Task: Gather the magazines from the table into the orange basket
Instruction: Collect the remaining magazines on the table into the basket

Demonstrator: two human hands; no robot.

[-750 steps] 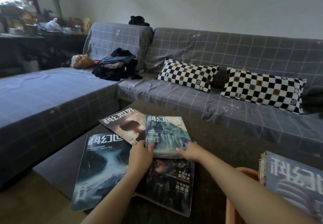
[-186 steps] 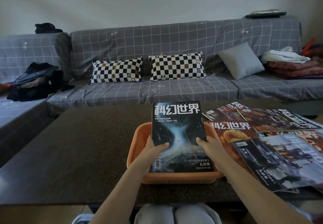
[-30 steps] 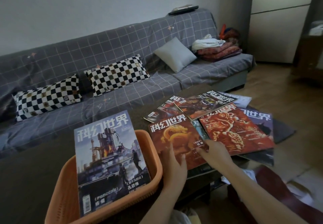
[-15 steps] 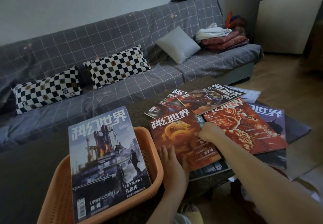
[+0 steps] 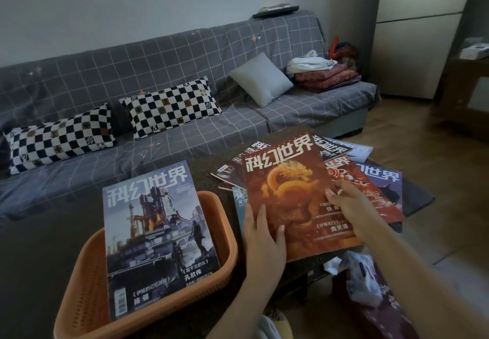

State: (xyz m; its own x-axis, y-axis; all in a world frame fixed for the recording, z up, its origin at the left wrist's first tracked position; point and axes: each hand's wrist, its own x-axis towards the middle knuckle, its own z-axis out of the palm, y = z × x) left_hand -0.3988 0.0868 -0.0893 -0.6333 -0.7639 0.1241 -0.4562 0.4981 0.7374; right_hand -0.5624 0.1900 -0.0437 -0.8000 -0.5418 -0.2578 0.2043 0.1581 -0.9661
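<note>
A: Your left hand (image 5: 260,235) and right hand (image 5: 349,205)?
B: Both grasp the red dragon-cover magazine (image 5: 293,195), centre-right of frame, tilted above the spread pile.
A: The orange plastic basket (image 5: 227,235)?
B: Lower left; it holds a blue-grey city-cover magazine (image 5: 156,235).
</note>
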